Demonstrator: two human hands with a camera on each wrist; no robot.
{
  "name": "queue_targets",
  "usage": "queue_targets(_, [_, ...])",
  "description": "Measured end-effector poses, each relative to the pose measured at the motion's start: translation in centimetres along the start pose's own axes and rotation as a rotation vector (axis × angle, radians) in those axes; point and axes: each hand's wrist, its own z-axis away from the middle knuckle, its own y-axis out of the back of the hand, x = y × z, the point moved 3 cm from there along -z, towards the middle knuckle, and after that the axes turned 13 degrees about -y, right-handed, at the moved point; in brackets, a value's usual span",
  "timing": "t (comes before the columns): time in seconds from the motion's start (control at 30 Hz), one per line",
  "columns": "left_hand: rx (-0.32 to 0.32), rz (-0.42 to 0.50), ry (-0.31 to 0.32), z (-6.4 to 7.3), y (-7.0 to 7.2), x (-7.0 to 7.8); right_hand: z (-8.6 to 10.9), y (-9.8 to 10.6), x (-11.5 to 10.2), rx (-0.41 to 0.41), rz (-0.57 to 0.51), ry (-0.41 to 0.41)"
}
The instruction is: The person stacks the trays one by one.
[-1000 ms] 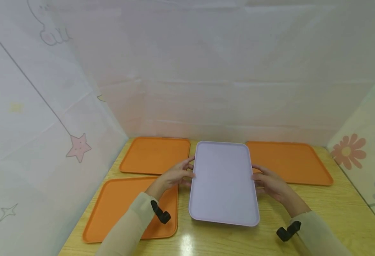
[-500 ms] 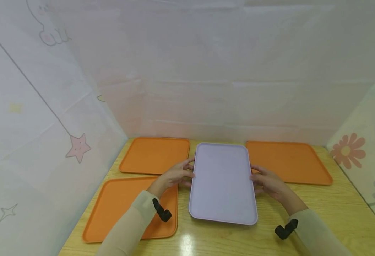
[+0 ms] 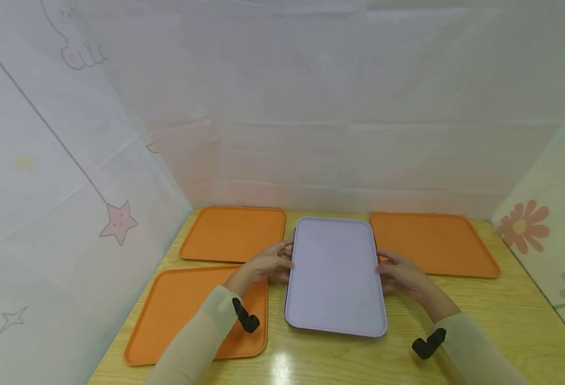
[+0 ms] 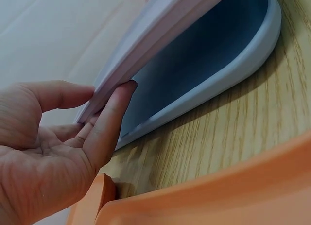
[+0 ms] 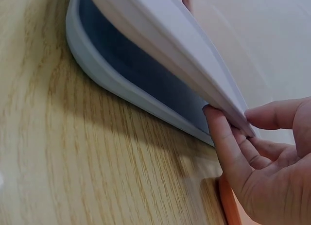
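A pale lilac tray (image 3: 335, 275) is held between my two hands, its long sides running away from me. My left hand (image 3: 266, 263) pinches its left rim, thumb on top and fingers beneath. On the right rim my right hand (image 3: 405, 275) pinches in the same way. Under it, in the left wrist view, lies a second tray with a blue-grey inside (image 4: 194, 60) and a pale rim, resting on the wooden table. The wrist views show a gap between the two trays, the lilac one raised and tilted. The right wrist view shows the lower tray's rim (image 5: 97, 69) too.
Orange trays lie around: one at the back left (image 3: 234, 233), one at the front left (image 3: 186, 315) under my left forearm, one at the back right (image 3: 434, 243). White printed sheets (image 3: 282, 107) wall the wooden table (image 3: 494, 315) at the back and sides.
Both hands have lowered the lilac tray a little toward the lower tray, and it has shifted slightly left. The right hand has moved slightly left with it. The orange trays have not moved.
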Motion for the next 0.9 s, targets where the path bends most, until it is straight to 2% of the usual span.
queue_targets(0.43, [0.009,-0.048,0.012,-0.2,0.0,0.1,-0.6,-0.6,-0.2,0.090,0.114,-0.013])
queue_targets(0.7, [0.014,-0.071,0.023,-0.6,0.4,-0.3,-1.0,-1.0,-0.7,0.108,0.141,-0.024])
queue_targets(0.8, [0.024,-0.102,0.028,-0.6,0.4,-0.3,-1.2,-1.1,-1.0,0.133,0.183,-0.024])
queue_targets(0.9, [0.029,-0.185,0.025,-0.7,0.2,-0.1,-1.4,-1.2,-1.3,0.167,0.224,-0.029])
